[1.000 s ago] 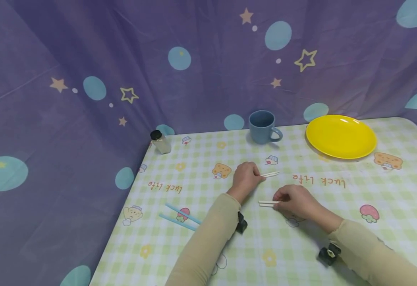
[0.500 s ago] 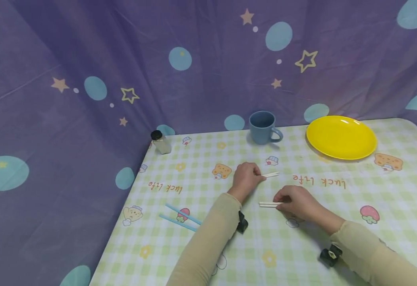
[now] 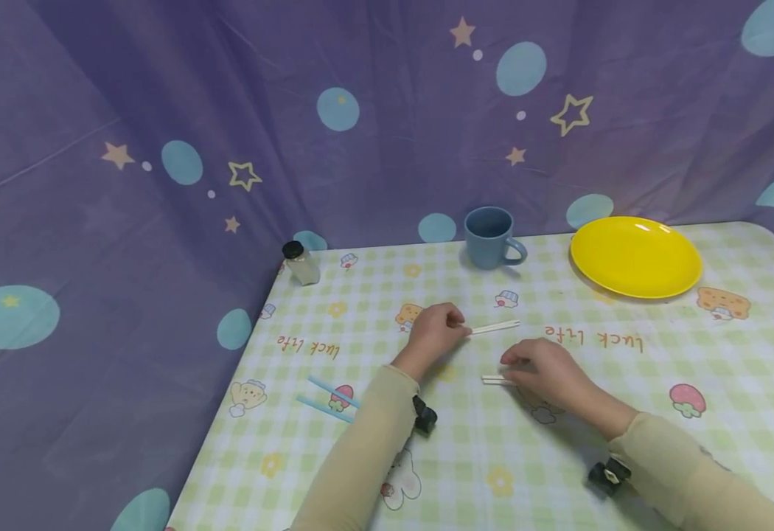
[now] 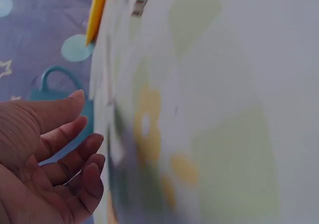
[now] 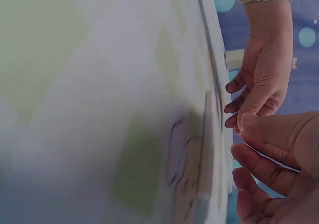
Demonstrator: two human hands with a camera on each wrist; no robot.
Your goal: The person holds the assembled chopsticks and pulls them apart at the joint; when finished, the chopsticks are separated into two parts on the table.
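Two pairs of cream chopsticks lie on the checked tablecloth. In the head view my left hand (image 3: 436,333) is at the left end of the farther pair (image 3: 496,327). The left wrist view shows its thumb and loosely bent fingers (image 4: 89,144) apart, with nothing between them. My right hand (image 3: 546,372) hovers over the nearer pair (image 3: 493,380) and hides its right part. In the right wrist view the thumb and fingers (image 5: 264,164) stand apart, beside the chopsticks (image 5: 207,154) on the cloth. Light blue chopsticks (image 3: 327,409) lie partly under my left forearm.
A blue mug (image 3: 489,240) stands at the table's back edge. To its right is a yellow plate (image 3: 635,258). A black-capped jar (image 3: 302,265) stands at the back left corner. A purple curtain (image 3: 374,177) hangs behind the table.
Both hands have let go of their cream chopsticks. My left hand has drawn back to the left, showing more of its pair. My right hand's fingertips have lifted a little.
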